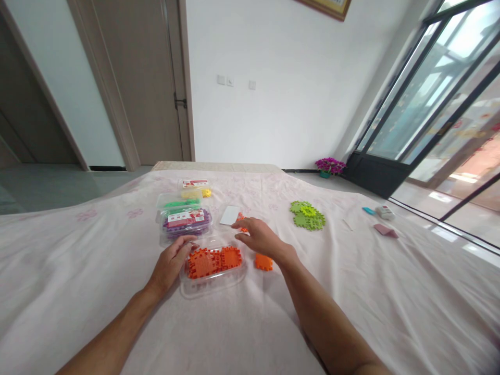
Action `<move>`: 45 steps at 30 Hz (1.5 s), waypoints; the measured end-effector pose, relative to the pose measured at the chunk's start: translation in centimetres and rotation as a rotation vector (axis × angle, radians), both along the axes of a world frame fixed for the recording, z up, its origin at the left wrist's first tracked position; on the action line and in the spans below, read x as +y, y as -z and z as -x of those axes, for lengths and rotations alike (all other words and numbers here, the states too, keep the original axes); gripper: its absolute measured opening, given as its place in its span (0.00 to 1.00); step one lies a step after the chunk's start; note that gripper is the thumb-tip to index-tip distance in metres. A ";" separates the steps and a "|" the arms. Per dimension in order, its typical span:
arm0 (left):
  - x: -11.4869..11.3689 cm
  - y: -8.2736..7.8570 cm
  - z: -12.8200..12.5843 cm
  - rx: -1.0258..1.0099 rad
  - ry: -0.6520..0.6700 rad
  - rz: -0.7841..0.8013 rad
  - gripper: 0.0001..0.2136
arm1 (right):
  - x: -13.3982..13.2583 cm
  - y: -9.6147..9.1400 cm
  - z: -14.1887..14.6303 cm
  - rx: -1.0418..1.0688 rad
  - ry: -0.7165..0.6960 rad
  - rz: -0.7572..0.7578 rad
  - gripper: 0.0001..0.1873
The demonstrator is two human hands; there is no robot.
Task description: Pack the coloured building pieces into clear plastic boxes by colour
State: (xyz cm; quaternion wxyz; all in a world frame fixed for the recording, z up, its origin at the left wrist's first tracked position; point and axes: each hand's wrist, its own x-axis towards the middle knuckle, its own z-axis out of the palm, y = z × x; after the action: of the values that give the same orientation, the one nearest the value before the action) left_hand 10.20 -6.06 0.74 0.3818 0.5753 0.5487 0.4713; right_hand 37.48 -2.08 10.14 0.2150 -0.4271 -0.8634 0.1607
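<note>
- Right now the work is at the clear tray (214, 285), which lies on the pink sheet (78, 260) straight in front of the person, between the two forearms.
- Left hand (172, 263): the fingers are curled against the tray's left end with the thumb on its rim. It looks like a steadying hold rather than a lift.
- Right hand (260, 237): it hovers just past the tray's far right corner with the fingers loosely spread and the thumb apart from them. Nothing shows in its grasp. A small orange bit (244, 229) peeks out by the fingertips; I cannot tell whether they touch it.
- As I judge it, this is a sorting or packing step with the orange set. Picking up the loose orange piece (263, 262), just beside the tray's right end under the wrist, would call for drawing the hand back and pinching it by its toothed edges while the tray stays pinned.
- The tray holds orange pieces (213, 260) lying flat side by side and filling most of the floor.
- Beyond it stand three clear boxes in a row running away from the person: purple box (186, 221), green box (177, 204) and yellow box (195, 188), each holding pieces of its own colour.
- A white card (229, 215) lies beside the purple box, and a green pile (308, 216) sits loose on the sheet, well to the right.
</note>
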 end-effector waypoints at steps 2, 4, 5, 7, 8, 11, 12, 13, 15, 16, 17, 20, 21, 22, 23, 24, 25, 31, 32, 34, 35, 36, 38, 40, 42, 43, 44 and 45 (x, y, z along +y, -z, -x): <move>0.0 0.1 0.0 -0.007 -0.001 -0.005 0.20 | 0.5 -0.5 -1.5 -0.122 0.094 0.041 0.16; 0.1 0.1 0.0 -0.016 -0.007 -0.005 0.21 | 0.8 -0.6 -2.9 -0.282 0.180 0.130 0.18; 0.1 0.1 0.0 -0.016 -0.009 -0.004 0.21 | 0.9 -0.5 -3.5 -0.361 0.212 0.180 0.20; 0.1 0.0 0.0 -0.005 -0.013 -0.004 0.21 | 1.1 -0.2 -4.4 -0.479 0.249 0.256 0.22; 0.0 -0.1 0.0 0.004 -0.015 -0.007 0.21 | 1.3 0.0 -4.7 -0.509 0.258 0.273 0.22; 0.0 -0.2 -0.1 0.018 -0.019 -0.014 0.21 | 1.6 0.5 -5.0 -0.532 0.280 0.274 0.24; -0.1 -0.3 -0.1 0.019 -0.019 -0.013 0.21 | 1.7 0.5 -5.0 -0.537 0.289 0.280 0.25; -0.1 -0.3 -0.1 0.019 -0.019 -0.012 0.21 | 1.7 0.6 -4.9 -0.546 0.296 0.295 0.26; -0.1 -0.2 -0.1 0.018 -0.020 -0.010 0.21 | 1.7 0.5 -4.9 -0.568 0.292 0.333 0.24; -0.1 -0.2 -0.1 0.018 -0.022 -0.010 0.21 | 1.7 0.4 -4.9 -0.577 0.284 0.338 0.24; -0.1 -0.2 -0.1 0.016 -0.024 -0.011 0.21 | 1.8 0.4 -5.0 -0.583 0.279 0.327 0.23; -0.1 -0.2 -0.1 0.011 -0.022 -0.012 0.21 | 2.1 0.5 -5.5 -0.581 0.309 0.238 0.27; -0.1 -0.2 -0.1 0.010 -0.019 -0.013 0.21 | 2.2 0.6 -5.8 -0.583 0.336 0.219 0.29; -0.1 -0.2 -0.1 0.009 -0.016 -0.013 0.21 | 2.3 0.7 -6.0 -0.589 0.366 0.217 0.30; -0.1 -0.2 -0.1 0.009 -0.015 -0.014 0.21 | 2.4 0.8 -6.2 -0.599 0.392 0.232 0.32; -0.1 -0.2 -0.1 0.009 -0.017 -0.014 0.21 | 2.5 1.0 -6.4 -0.609 0.413 0.259 0.33; -0.1 -0.3 -0.1 0.009 -0.021 -0.013 0.21 | 2.6 1.1 -6.5 -0.615 0.427 0.288 0.35; -0.2 -0.6 -0.4 0.003 -0.040 -0.009 0.21 | 2.9 1.5 -6.3 -0.619 0.424 0.334 0.32; -0.2 -0.7 -0.4 0.007 -0.040 -0.011 0.21 | 2.9 1.4 -6.3 -0.622 0.427 0.333 0.30; -0.2 -0.7 -0.3 0.014 -0.037 -0.014 0.22 | 2.8 1.2 -6.3 -0.629 0.429 0.333 0.27; -0.2 -0.6 -0.3 0.015 -0.036 -0.014 0.22 | 2.8 1.1 -6.3 -0.631 0.428 0.331 0.26; -0.2 -0.6 -0.3 0.015 -0.035 -0.012 0.22 | 2.8 1.0 -6.3 -0.628 0.424 0.327 0.26; -0.1 -0.4 -0.2 0.008 -0.031 -0.011 0.21 | 2.7 0.8 -6.2 -0.603 0.420 0.291 0.21; 0.0 -0.3 -0.2 0.004 -0.027 -0.015 0.21 | 2.7 0.6 -6.0 -0.550 0.429 0.219 0.14; 0.0 -0.2 -0.1 0.005 -0.024 -0.023 0.21 | 2.6 0.2 -5.7 -0.468 0.443 0.147 0.10; 0.0 -0.2 -0.1 0.009 -0.022 -0.027 0.21 | 2.5 -0.1 -5.5 -0.409 0.435 0.121 0.09; 0.1 -0.2 -0.1 0.014 -0.020 -0.028 0.21 | 2.4 -0.3 -5.3 -0.338 0.414 0.104 0.09; 0.1 -0.2 -0.1 0.019 -0.016 -0.028 0.21 | 2.2 -0.6 -5.0 -0.256 0.379 0.092 0.09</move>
State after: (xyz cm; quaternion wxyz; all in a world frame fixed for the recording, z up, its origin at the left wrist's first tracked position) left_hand 10.25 -6.00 0.93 0.3645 0.5806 0.5504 0.4765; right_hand 42.46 0.15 10.73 0.1103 -0.6079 -0.7798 0.1010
